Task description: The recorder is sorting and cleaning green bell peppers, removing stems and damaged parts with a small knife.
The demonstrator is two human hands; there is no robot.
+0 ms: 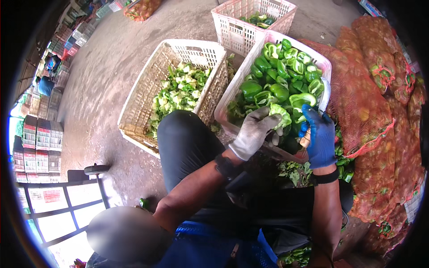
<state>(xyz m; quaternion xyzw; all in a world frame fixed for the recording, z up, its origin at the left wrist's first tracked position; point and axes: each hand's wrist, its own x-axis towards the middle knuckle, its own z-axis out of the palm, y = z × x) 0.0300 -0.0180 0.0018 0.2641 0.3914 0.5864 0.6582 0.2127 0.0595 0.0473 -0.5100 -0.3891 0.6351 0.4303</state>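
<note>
My left hand (256, 129), in a greyish-white glove, grips a pale green piece of bell pepper (281, 116) over the near end of a plastic crate (229, 95). Halved and cut green bell peppers (280, 85) fill much of that crate. My right hand (318, 137), in a blue glove, is closed around the wooden handle (305, 138) of a knife. The knife's blade (325, 93) points away from me along the crate's right side. To the left, a dirty white crate (140, 97) holds pale pepper cores and green trimmings (181, 88).
Red mesh sacks (355, 87) of peppers are piled on the right. Another crate (231, 30) with some green pieces stands behind. Leaf scraps (295, 172) lie below the pepper crate. At left are a wheeled metal frame (67, 204), stacked crates (42, 134) and a distant person (46, 85).
</note>
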